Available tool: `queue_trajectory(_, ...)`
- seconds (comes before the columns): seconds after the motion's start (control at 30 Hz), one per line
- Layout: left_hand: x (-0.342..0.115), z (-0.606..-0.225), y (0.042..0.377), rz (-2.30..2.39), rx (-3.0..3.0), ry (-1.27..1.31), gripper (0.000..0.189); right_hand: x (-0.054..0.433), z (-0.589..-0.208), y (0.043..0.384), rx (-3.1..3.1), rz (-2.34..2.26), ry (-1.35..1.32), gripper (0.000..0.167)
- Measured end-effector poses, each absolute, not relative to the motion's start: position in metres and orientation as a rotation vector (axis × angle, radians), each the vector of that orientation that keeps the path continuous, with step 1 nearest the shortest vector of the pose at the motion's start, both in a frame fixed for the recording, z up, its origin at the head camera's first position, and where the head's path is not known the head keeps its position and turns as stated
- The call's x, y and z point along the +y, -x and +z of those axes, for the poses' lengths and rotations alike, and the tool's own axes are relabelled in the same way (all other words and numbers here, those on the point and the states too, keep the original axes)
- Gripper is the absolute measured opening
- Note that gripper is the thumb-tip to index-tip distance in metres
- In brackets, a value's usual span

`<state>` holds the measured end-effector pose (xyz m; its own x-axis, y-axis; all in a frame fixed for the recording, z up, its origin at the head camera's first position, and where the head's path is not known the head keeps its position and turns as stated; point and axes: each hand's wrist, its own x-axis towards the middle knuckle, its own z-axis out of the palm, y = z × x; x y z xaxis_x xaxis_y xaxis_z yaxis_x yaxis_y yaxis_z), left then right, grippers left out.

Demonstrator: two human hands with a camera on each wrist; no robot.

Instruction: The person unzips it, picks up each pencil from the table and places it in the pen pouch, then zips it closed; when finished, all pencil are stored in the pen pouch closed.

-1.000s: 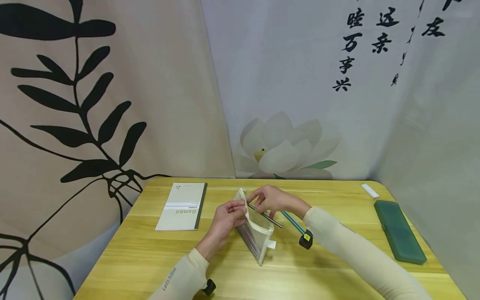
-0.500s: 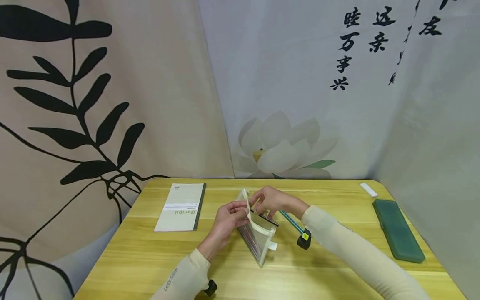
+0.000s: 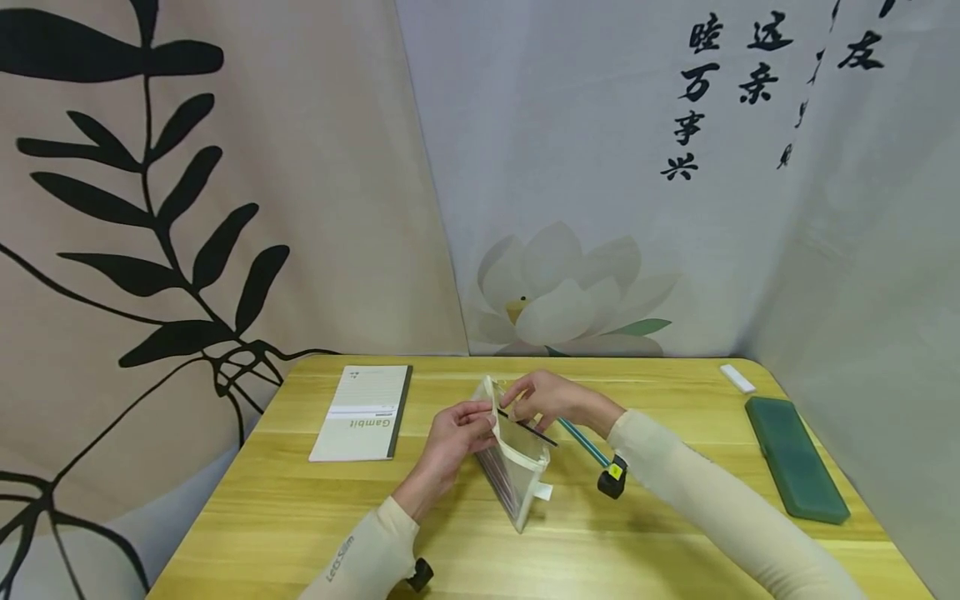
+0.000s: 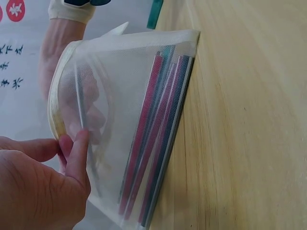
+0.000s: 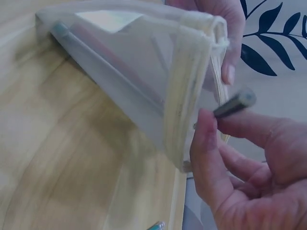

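A cream mesh zip pouch (image 3: 517,479) stands tilted on the table with its zipped mouth spread apart. Several red and dark blue-green pencils (image 4: 152,124) lie along its bottom, seen through the mesh. My left hand (image 3: 459,433) pinches the zipper edge between thumb and fingers. My right hand (image 3: 546,398) pinches a dark pencil (image 5: 235,104) at the mouth. Part of that pencil shows through the mesh in the left wrist view; its far end is hard to make out. Teal pencils (image 3: 583,442) lie on the table below my right forearm.
A notebook (image 3: 360,414) lies left of the pouch on the wooden table (image 3: 277,517). At the right are a green case (image 3: 797,461) and a white eraser-like block (image 3: 738,379). Printed cloth (image 3: 360,183) hangs behind the table's back edge.
The dark pencil has shifted a little up and left along the pouch's mouth, so its near end sticks out less. My right fingers have shifted slightly on it; my left hand keeps its hold.
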<state>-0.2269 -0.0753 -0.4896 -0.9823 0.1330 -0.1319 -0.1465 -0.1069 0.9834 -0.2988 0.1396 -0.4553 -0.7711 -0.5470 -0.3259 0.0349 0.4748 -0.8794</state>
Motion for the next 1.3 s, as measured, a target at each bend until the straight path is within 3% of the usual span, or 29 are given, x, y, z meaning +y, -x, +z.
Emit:
queue_trajectory(0.33, -0.074, -0.490, 0.227, 2.206, 1.960, 0.010, 0.036, 0.138, -0.456, 0.293, 2.120, -1.383, 0.401, 0.035)
queue_trajectory(0.73, -0.079, -0.493, 0.227, 2.271, 1.969, 0.018, 0.038, 0.171, -0.458, 0.300, 2.156, -1.507, 0.464, 0.032)
queue_trajectory(1.3, -0.082, -0.489, 0.226, 2.262, 1.968, 0.034, 0.038, 0.225, -0.496, 0.304, 2.319, -1.445, 0.346, 0.034)
